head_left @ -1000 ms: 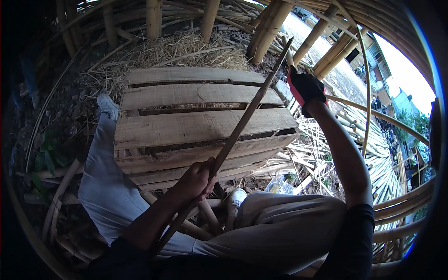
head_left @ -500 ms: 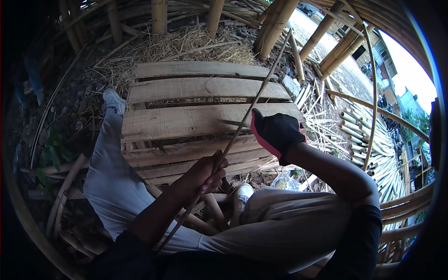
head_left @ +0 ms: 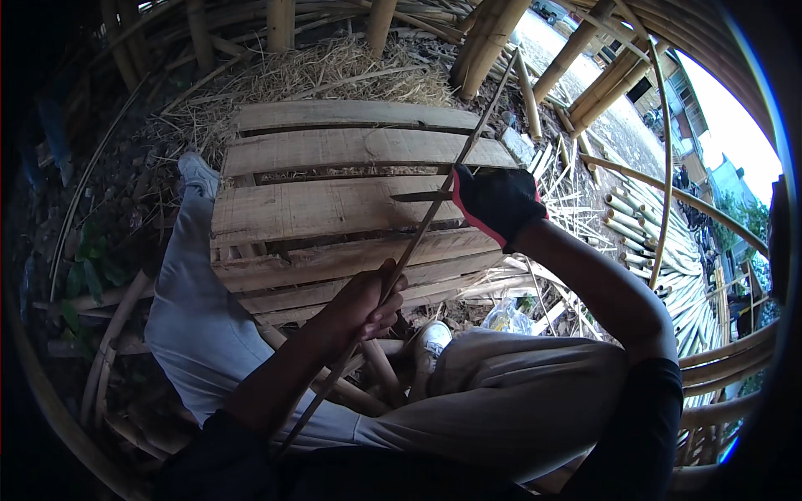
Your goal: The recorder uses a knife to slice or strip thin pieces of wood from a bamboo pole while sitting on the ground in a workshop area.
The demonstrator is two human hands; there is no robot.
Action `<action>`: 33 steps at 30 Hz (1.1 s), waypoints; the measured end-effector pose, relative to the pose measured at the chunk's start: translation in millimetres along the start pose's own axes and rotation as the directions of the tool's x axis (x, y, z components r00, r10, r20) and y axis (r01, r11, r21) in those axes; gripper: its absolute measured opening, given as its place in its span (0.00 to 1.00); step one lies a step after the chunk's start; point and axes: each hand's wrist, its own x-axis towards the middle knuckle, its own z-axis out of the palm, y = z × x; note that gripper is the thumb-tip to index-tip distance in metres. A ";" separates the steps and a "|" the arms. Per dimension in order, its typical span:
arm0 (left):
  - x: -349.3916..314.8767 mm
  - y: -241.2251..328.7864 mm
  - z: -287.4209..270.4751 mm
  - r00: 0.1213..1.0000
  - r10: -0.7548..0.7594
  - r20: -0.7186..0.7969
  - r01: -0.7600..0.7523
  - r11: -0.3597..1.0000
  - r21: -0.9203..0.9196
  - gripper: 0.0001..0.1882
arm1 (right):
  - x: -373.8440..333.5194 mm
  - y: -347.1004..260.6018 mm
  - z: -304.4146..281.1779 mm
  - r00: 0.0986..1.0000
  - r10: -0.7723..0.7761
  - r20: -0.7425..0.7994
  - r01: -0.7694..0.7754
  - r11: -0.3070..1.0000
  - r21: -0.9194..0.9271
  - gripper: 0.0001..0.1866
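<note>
1. I'd judge the knife (head_left: 420,198) wants a shallow, steady angle, well clear of the left hand (head_left: 368,305).
2. That bare hand is closed round the long strip (head_left: 418,238), which runs past both hands.
3. Apart from it, the gloved right hand (head_left: 499,200) grips the knife across the strip.

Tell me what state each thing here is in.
Slatted crate, gaps between boards
Long strip, held slanting across the view
Blade, bare, crossing strip; contact unclear
Left hand, bare, fingers closed around strip
Right hand, gloved, closed, blade jutting out
Straw, loose
Bamboo poles, piled
</note>
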 end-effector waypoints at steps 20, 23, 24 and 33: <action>3.1 2.1 -7.7 0.999 0.033 0.037 -0.033 0.999 0.005 0.26 | 16.4 27.8 -8.4 0.991 0.131 0.019 -0.130 0.990 -0.048 0.30; 6.0 -2.7 -9.4 0.996 0.050 0.079 -0.049 0.999 -0.008 0.26 | -23.8 -14.1 -2.8 0.993 -0.005 0.119 0.005 1.000 -0.001 0.28; 4.4 0.7 -1.7 0.999 0.029 0.038 -0.030 0.999 0.040 0.27 | -39.7 -19.6 17.5 0.986 -0.111 -0.123 0.110 0.994 -0.015 0.31; 6.0 -3.6 -12.9 0.997 0.038 0.063 -0.037 0.999 -0.019 0.27 | 9.5 7.1 7.3 0.982 0.190 0.003 -0.190 0.980 0.056 0.37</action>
